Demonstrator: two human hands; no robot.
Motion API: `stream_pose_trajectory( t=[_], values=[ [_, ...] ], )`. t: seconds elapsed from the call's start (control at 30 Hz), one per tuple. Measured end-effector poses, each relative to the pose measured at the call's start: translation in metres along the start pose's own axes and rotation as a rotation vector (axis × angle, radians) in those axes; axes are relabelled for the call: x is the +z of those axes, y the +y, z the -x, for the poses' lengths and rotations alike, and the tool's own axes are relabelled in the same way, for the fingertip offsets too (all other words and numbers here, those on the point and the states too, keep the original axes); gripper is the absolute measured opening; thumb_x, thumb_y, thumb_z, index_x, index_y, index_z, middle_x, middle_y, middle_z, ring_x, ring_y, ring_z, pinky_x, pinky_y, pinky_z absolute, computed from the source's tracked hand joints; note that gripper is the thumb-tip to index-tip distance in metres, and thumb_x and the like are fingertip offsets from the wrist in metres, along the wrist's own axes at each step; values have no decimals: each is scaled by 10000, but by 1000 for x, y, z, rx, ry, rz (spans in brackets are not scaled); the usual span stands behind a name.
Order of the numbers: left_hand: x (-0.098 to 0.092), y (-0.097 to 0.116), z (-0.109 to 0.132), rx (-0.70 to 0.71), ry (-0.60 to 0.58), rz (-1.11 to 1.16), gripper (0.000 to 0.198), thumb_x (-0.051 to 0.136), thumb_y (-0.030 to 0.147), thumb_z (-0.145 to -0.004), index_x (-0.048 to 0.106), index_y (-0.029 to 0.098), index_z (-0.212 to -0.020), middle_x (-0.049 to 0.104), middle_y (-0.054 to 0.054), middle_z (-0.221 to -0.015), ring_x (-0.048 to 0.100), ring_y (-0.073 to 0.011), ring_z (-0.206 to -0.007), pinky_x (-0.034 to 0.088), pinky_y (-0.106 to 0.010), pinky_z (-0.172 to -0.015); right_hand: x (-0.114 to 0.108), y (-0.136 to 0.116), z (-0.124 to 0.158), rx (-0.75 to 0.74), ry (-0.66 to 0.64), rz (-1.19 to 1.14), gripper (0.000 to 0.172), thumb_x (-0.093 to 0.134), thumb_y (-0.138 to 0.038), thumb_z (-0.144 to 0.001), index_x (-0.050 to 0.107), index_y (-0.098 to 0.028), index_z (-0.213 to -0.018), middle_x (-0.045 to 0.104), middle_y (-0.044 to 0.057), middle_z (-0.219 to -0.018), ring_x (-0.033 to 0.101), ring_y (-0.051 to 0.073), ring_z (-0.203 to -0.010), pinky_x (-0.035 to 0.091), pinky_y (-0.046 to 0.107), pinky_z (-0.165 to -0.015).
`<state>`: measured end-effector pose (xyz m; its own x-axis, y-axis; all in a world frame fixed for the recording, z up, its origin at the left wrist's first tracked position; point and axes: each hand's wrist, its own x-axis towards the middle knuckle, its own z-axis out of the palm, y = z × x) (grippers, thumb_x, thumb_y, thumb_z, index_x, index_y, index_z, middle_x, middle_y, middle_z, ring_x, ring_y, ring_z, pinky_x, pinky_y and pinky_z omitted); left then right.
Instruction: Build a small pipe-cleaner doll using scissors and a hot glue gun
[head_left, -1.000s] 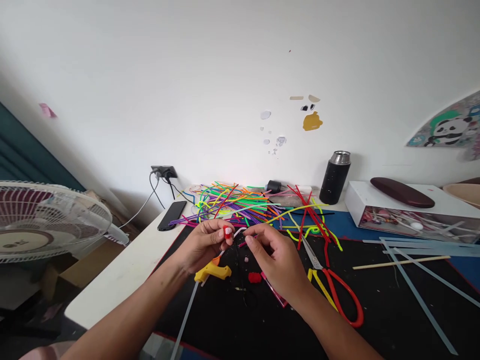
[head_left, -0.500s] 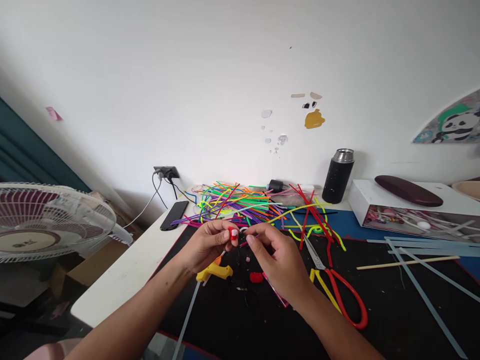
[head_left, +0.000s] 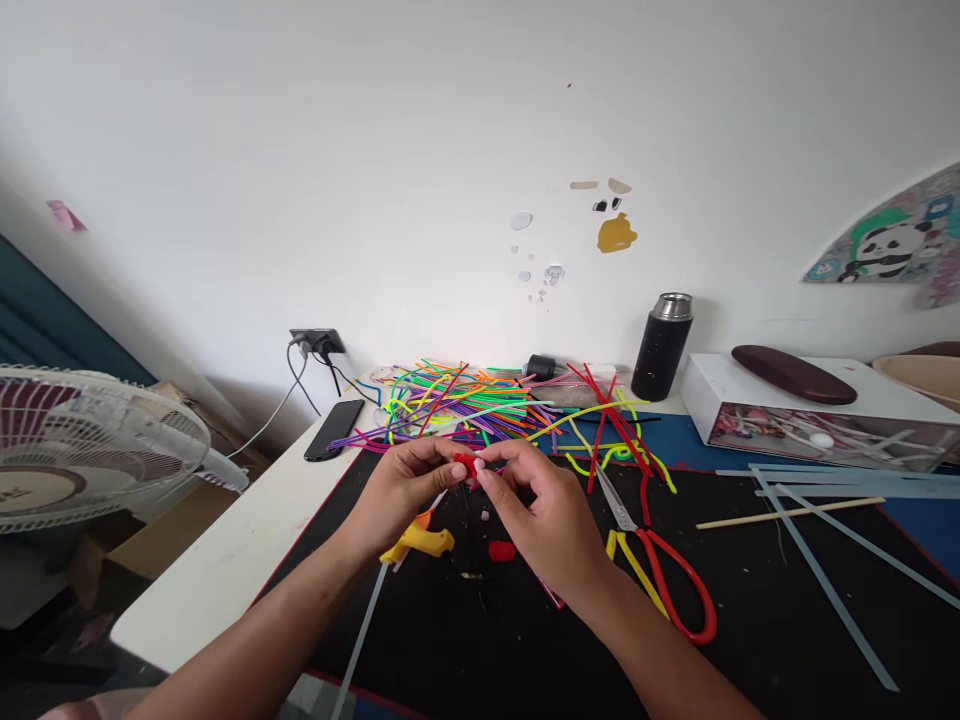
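Between the thumb and fingers of my left hand point(head_left: 397, 495) is a small red fuzzy piece point(head_left: 465, 461), partly covered by the fingertips. My right hand point(head_left: 544, 510) pinches at the right side of that piece, where a small pale bit point(head_left: 479, 464) shows against the red. Both hands are close together above the black mat point(head_left: 570, 650). Below the left hand lies a yellow hot glue gun point(head_left: 424, 540) with a glue stick point(head_left: 364, 640) trailing from its back. Another red fuzzy piece point(head_left: 502, 551) rests on the mat between my forearms.
Red-handled scissors point(head_left: 679, 585) lie right of my right hand. Behind the hands spreads a pile of coloured pipe cleaners point(head_left: 465, 405). A black flask point(head_left: 661, 350), white box point(head_left: 705, 390), clear glue sticks point(head_left: 825, 575), phone point(head_left: 334, 430) and fan point(head_left: 90, 460) surround the workspace.
My right hand has come in against my left, and its fingertips now meet the red piece. A white loop seen at the right fingertips no longer shows. The view has shifted slightly right.
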<state>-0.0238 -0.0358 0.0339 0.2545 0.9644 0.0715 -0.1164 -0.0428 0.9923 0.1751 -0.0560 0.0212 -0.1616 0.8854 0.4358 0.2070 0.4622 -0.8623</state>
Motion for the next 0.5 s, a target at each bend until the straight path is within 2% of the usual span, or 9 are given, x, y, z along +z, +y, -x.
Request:
stream_pose_trajectory(
  t=[0.27, 0.4, 0.5],
  values=[
    [5, 6, 2, 9, 18, -44, 259, 938, 392, -755, 844, 186, -880, 774, -27, -787, 655, -136, -717, 518, -229, -689, 2, 3, 1, -37, 16, 47, 176, 591, -357, -1026, 700, -228, -1074, 656, -34, -629, 642, 153, -555, 445, 265, -562],
    [7, 10, 4, 40, 22, -113, 247, 924, 405, -770, 842, 194, -869, 753, -9, -746, 618, -116, -670, 516, -224, -684, 1, 3, 1, -32, 19, 52, 157, 608, -350, -1017, 698, -222, -1018, 639, -42, -615, 612, 142, -540, 414, 260, -552],
    [8, 12, 5, 71, 34, -171, 245, 911, 414, -785, 841, 194, -869, 749, -13, -744, 641, -136, -708, 526, -236, -712, 1, 3, 0, -31, 11, 37, 158, 607, -350, -1018, 696, -222, -990, 602, -52, -603, 576, 134, -531, 397, 256, -548]
  ],
)
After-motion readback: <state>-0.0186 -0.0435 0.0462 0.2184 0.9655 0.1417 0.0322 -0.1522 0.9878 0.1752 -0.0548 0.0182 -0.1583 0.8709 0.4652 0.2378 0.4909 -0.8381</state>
